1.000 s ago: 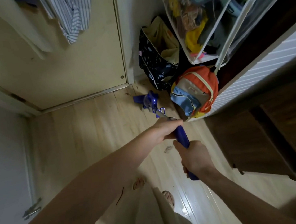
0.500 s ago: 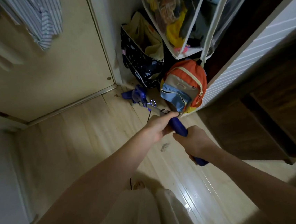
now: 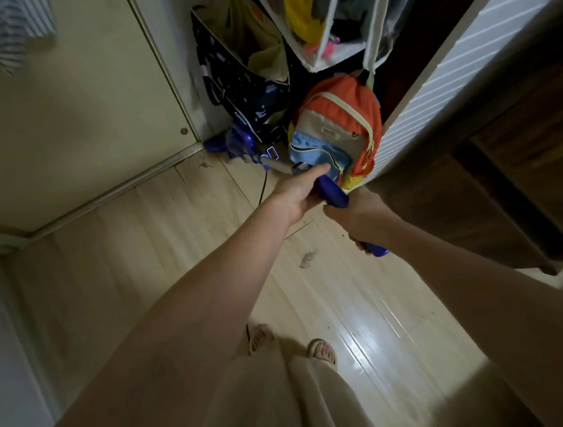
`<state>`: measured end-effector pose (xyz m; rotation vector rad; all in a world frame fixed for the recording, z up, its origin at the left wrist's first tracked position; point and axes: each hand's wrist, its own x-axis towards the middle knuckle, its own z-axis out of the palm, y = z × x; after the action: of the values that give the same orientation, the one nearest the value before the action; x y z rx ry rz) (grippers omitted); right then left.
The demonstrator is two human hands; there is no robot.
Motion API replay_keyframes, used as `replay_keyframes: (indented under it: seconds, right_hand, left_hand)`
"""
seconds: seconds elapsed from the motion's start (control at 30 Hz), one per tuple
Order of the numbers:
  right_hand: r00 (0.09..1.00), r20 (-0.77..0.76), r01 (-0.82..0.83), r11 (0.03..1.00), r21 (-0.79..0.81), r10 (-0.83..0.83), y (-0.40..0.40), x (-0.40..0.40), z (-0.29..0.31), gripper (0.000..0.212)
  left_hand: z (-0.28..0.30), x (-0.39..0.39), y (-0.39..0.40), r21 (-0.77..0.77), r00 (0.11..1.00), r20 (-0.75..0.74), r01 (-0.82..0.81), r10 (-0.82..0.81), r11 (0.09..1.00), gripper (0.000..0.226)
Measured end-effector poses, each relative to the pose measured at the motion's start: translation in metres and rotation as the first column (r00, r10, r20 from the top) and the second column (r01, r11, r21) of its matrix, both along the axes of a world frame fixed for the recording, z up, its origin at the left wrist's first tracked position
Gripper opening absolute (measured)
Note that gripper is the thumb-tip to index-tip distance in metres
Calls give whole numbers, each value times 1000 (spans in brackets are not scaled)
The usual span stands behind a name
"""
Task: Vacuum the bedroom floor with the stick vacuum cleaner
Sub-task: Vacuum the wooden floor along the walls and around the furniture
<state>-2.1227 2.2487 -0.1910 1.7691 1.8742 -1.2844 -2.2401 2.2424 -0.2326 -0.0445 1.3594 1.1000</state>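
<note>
Corner floor, backpack (orange) crowding vacuum

We see a pale wood-plank floor, smooth and glossy where light glares off it near our feet. The vacuum handle looks like smooth, shiny blue plastic, and the short tube ahead of it looks like grey metal. The vacuum body is glossy translucent blue plastic. The orange backpack is matt woven cloth. The dark bag beside it is printed fabric. The hanging organizer has clear, shiny plastic panels with white cloth edging. The door is smooth, matt cream.
</note>
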Motion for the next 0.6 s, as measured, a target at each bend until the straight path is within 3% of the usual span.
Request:
replay_keyframes:
  seconds: [0.3, 0.43, 0.6]
  right_hand:
    - [1000, 4, -15, 1000, 13, 15, -17, 4, -4, 32]
    - [999, -11, -36, 997, 62, 36, -19, 8, 3, 26]
    - [998, -11, -55, 998, 14, 55, -30, 53, 27, 28]
  left_hand:
    - [-4, 5, -13, -32, 999, -39, 23, -25, 999, 15]
    - [9, 13, -10, -47, 990, -139, 33, -39, 998, 18]
    - [15, 54, -19, -57, 984, -160, 71, -79, 996, 13]
